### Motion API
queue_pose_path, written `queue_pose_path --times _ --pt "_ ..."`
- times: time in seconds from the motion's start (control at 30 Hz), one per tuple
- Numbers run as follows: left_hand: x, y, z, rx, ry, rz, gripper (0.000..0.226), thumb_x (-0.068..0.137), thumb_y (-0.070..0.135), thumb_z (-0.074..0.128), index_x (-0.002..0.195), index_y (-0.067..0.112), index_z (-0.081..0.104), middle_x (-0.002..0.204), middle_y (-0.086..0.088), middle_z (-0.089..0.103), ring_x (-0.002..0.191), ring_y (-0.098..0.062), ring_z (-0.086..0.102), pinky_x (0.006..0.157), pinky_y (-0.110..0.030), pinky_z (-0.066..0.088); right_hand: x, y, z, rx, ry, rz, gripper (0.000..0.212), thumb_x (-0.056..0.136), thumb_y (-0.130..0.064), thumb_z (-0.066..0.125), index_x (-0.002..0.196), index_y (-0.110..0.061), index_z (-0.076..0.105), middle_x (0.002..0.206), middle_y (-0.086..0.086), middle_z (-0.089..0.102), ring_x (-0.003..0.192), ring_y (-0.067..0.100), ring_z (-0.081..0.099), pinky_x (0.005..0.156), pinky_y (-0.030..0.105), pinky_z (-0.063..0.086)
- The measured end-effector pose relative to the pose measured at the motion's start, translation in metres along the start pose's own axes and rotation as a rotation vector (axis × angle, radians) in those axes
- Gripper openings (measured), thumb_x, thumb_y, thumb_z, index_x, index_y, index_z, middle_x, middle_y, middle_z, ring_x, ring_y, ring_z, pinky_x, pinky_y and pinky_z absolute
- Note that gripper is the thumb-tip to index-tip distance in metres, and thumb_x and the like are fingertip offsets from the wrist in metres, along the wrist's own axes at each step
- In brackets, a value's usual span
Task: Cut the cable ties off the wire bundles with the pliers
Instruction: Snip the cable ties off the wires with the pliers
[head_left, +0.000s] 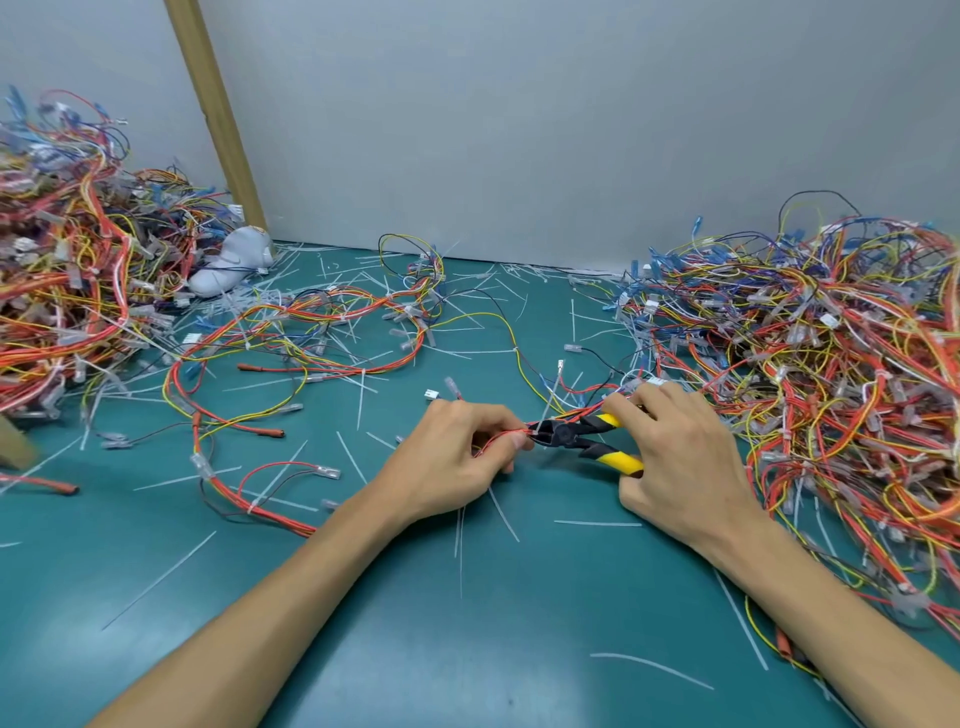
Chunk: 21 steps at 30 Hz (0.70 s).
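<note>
Green counter (467, 623), big right wire pile (831, 364) and left wire pile (67, 270) at its side edges, left hand (452, 462) near the middle, fingers (485, 421) pinching a red wire bundle (498, 439), right hand (680, 462) fingers wrapped round yellow-black pliers (582, 436), tips at a white cable tie (540, 423)

Workshop bench: teal mat (467, 649), wire-harness heaps (831, 364).

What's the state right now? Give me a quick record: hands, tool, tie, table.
left hand: pinches the wire bundle next to the pliers
right hand: grips the pliers' yellow-black handles
tie: jaws at a white cable tie on the bundle; cannot tell if it is cut
table: green mat strewn with cut ties
heaps: left heap, right heap
</note>
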<state>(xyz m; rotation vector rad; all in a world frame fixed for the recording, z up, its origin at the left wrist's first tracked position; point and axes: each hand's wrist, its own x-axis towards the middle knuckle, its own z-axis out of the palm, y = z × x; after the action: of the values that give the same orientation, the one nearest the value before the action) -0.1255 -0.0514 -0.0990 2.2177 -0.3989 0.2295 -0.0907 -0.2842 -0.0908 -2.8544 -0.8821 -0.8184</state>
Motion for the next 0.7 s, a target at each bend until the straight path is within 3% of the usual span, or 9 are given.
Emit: queue_pose_path --times 0.2,0.37,0.43,0.53,0.7 --pt "-0.0009 0.0002 -0.0006 -0.022 -0.023 -0.007 0.015 0.094 0.019 0.058 0.085 0.019 0.070 0.056 0.011 0.061 0.050 -0.006 0.046 0.053 -0.011 0.032 0.0017 -0.0001 -0.0011 0.010 -0.030 -0.020 0.050 0.046 -0.007 0.074 0.095 -0.012 0.062 0.084 0.003 0.054 0.077 0.029 0.049 0.065 0.036 0.039" --pt "-0.0003 0.0006 -0.0011 -0.020 -0.043 -0.019 0.016 0.095 0.019 0.057 0.089 0.018 0.072 0.057 0.011 0.060 0.051 -0.006 0.045 0.053 -0.013 0.031 0.0013 -0.0030 -0.0022 0.022 -0.010 -0.001 0.037 0.046 -0.004 0.071 0.080 -0.012 0.061 0.068 -0.001 0.054 0.065 0.028 0.048 0.053 0.031 0.036" --pt "-0.0007 0.0014 -0.0011 -0.018 -0.054 -0.023 0.016 0.095 0.019 0.057 0.090 0.017 0.072 0.057 0.012 0.060 0.051 -0.006 0.046 0.053 -0.011 0.031 0.0011 -0.0030 -0.0030 0.017 0.018 -0.019 0.019 0.057 -0.014 0.059 0.076 -0.013 0.059 0.064 -0.002 0.054 0.063 0.027 0.048 0.051 0.030 0.035" --pt "-0.0014 0.0033 -0.0004 -0.024 -0.066 -0.022 0.016 0.095 0.018 0.057 0.090 0.017 0.072 0.057 0.012 0.060 0.051 -0.005 0.047 0.053 -0.010 0.031 0.0027 -0.0023 -0.0027 0.011 0.053 -0.044 0.026 0.062 -0.024 0.040 0.075 -0.013 0.060 0.066 -0.002 0.056 0.063 0.027 0.051 0.051 0.032 0.040" --pt "-0.0021 0.0064 0.0005 0.035 -0.027 0.017 0.012 0.095 0.021 0.058 0.091 0.019 0.069 0.063 0.012 0.060 0.055 -0.005 0.048 0.055 -0.014 0.035 0.0010 0.0003 0.0003 0.002 0.086 0.036 0.034 0.055 -0.014 0.057 0.086 -0.015 0.068 0.080 -0.001 0.063 0.070 0.028 0.057 0.053 0.031 0.043"
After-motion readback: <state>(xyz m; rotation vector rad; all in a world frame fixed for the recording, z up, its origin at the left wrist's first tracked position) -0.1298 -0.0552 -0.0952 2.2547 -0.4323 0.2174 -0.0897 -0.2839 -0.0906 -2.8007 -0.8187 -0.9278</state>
